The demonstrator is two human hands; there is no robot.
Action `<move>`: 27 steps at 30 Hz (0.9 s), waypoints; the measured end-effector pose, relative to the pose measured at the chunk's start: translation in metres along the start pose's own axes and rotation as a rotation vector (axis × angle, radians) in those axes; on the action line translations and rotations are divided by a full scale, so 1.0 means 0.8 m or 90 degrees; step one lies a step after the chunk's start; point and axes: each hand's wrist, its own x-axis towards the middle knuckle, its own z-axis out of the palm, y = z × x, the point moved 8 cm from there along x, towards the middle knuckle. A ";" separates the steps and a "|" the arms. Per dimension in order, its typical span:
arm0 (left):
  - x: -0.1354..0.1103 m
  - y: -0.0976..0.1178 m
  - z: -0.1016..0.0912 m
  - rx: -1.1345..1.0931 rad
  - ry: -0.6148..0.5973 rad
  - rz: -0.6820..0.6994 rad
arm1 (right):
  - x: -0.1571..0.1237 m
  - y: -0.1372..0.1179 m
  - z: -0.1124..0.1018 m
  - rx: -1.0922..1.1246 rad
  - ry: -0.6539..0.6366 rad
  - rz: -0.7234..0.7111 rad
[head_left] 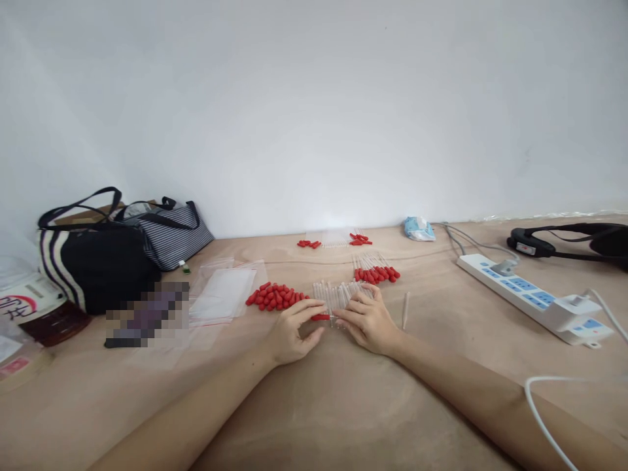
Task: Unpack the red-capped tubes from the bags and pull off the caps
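Both of my hands meet at the middle of the tan table. My left hand (293, 330) is pinched on a red rubber cap (320, 317), thumb and forefinger closed round it. My right hand (367, 318) is curled over the near end of a row of clear glass tubes (333, 293), fingers closed on one tube that meets the cap. A heap of loose red caps (275, 296) lies just left of the tubes. Behind, a bundle of tubes with red caps fitted (375, 270) rests on the table. A single tube (405, 309) lies right of my right hand.
Clear plastic bags (223, 294) lie left of the caps, then a striped handbag (105, 252). More capped tubes (343, 240) sit near the wall, beside a blue tissue pack (419, 228). A white power strip (532, 296), a black headset (569, 241) and a white cable (540, 415) occupy the right.
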 end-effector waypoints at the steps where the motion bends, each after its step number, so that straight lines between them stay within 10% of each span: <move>1: 0.001 0.001 0.002 0.020 -0.004 0.013 | 0.000 -0.001 -0.001 -0.001 0.001 -0.005; 16: -0.004 0.016 0.000 0.097 -0.015 0.080 | -0.009 -0.001 -0.008 0.033 -0.017 -0.026; 27: -0.012 -0.014 -0.034 0.143 0.138 -0.072 | -0.022 0.084 -0.012 -0.121 -0.007 0.315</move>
